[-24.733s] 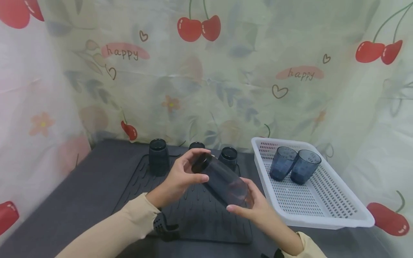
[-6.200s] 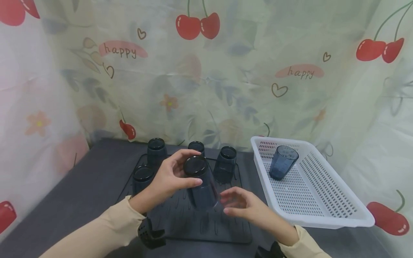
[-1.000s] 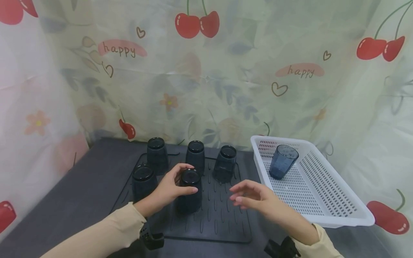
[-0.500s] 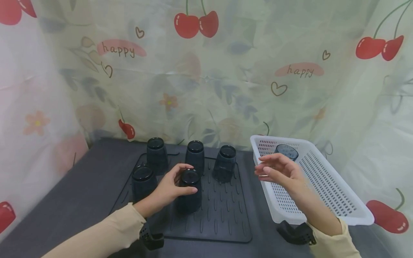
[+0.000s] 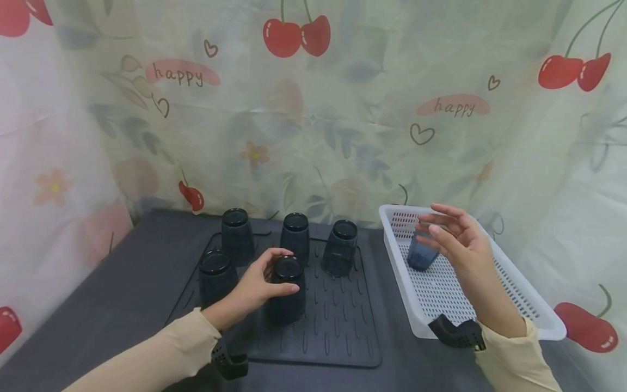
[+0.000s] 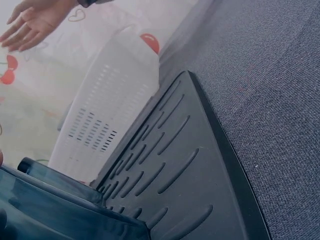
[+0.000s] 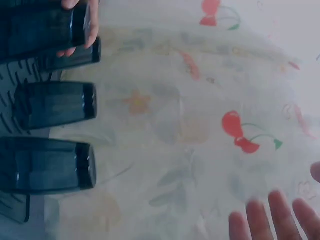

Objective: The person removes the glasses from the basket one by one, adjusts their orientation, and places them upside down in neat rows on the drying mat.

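Observation:
My left hand (image 5: 254, 288) grips a dark tinted drinking glass (image 5: 289, 302), which stands upside down on the black drying mat (image 5: 343, 332); thumb and fingers curve round its upper part. In the left wrist view that glass (image 6: 55, 210) fills the lower left corner. Over the white basket (image 5: 411, 313) hovers my right hand (image 5: 465, 253), fingers spread and holding nothing. Partly behind its fingers, a blue-tinted glass (image 5: 421, 256) leans in the basket. The right wrist view catches only fingertips (image 7: 280, 215) of that hand, apart from any glass.
More upturned glasses share the mat: one at back left (image 5: 237, 239), one at back middle (image 5: 295, 237), one at back right (image 5: 340, 250), and one front left (image 5: 215, 280) beside my left forearm. A printed curtain (image 5: 343, 136) hangs behind the dark table (image 5: 142, 272).
Over the last second my right hand has moved right and up, from beside the mat to over the basket. My left hand stays on its glass. Earlier, the basket held two glasses; now one shows.

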`<state>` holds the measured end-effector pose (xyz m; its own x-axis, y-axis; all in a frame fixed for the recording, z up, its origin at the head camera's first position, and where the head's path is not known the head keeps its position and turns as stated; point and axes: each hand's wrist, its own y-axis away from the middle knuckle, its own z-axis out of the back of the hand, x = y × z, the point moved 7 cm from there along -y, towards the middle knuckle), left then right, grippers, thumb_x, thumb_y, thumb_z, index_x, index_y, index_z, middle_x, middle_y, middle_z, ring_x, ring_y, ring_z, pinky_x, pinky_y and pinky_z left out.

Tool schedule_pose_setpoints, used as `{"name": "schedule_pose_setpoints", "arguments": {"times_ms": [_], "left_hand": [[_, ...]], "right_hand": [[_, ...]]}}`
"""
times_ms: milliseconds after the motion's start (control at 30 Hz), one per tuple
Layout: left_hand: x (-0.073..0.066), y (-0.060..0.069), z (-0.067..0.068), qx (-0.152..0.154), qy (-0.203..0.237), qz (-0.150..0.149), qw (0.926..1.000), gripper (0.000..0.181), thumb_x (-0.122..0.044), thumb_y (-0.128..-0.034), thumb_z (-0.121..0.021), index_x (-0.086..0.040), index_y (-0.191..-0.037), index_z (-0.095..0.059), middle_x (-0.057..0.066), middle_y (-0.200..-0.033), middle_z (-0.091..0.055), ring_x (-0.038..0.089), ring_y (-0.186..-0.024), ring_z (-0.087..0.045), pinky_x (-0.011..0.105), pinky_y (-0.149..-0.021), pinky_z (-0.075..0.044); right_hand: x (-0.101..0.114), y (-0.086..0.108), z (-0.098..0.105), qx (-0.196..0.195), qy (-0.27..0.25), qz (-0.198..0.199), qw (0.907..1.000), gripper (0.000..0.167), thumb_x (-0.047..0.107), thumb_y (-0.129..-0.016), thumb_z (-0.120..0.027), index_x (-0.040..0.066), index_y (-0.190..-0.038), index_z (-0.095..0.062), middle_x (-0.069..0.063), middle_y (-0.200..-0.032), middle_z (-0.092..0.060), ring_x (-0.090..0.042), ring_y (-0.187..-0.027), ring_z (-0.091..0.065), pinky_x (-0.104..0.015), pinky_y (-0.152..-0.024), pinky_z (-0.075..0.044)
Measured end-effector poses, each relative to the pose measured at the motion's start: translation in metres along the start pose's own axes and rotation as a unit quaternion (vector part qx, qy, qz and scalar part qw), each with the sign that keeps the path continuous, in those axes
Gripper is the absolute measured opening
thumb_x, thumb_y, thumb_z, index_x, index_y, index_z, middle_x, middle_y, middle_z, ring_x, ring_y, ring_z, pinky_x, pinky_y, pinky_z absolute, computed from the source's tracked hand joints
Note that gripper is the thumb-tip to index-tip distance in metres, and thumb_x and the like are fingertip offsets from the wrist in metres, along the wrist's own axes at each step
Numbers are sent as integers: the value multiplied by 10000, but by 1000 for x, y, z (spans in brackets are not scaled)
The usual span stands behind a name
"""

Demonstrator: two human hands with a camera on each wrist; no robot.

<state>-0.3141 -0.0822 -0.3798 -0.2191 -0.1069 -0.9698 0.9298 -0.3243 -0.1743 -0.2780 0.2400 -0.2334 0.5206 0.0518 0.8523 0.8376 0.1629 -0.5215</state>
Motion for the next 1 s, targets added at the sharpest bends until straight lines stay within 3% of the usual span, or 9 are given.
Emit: {"name": "schedule_pose_setpoints", "arguments": {"times_ms": [400, 633, 733, 867, 1000], "left_hand": [[0, -1, 1, 29, -19, -52, 10000, 667, -124, -784, -807, -149, -1352, -458, 92, -1335, -536, 234, -1239, -530, 413, -1042, -419], [2, -2, 1, 58, -26, -65, 10000, 678, -141, -788, -807, -145, -1363, -448, 87, -1352, -525, 233, -1253, -519, 425, -1055, -402], [2, -2, 0, 74, -24, -49, 10000, 681, -144, -790, -806, -141, -1367, -446, 89, -1352, -523, 237, -1258, -516, 436, -1059, -398], [3, -1, 1, 75, -54, -55, 9999, 674, -156, -792, -806, -146, -1363, -447, 87, -1356, -524, 235, -1270, -507, 463, -1086, -371], [4, -1, 1, 75, -79, -76, 9999, 668, -168, -793, -806, -151, -1358, -450, 85, -1359, -524, 234, -1280, -499, 479, -1104, -348]], "right_hand": [[-27, -19, 32, -844, 259, -246, 9958, 381, 127, -975, -578, 104, -1348, -498, -23, -1272, -571, -94, -1157, -580, -166, -901, -498], [-44, -28, 52, -1074, 332, -211, 9934, 377, 128, -973, -582, 134, -1344, -512, 10, -1249, -576, -41, -1125, -580, -115, -886, -479], [-52, -31, 59, -1129, 639, -320, 9910, 387, 145, -969, -592, 161, -1349, -517, 49, -1248, -572, -19, -1136, -550, -84, -881, -456], [-64, -33, 70, -1269, 1515, -754, 9774, 459, 244, -970, -600, 213, -1411, -473, 98, -1310, -535, -36, -1211, -477, -93, -922, -412], [-74, -35, 82, -1409, 2146, -1163, 9595, 522, 325, -974, -582, 255, -1463, -412, 53, -1460, -457, -122, -1363, -368, -259, -1078, -339]]}}
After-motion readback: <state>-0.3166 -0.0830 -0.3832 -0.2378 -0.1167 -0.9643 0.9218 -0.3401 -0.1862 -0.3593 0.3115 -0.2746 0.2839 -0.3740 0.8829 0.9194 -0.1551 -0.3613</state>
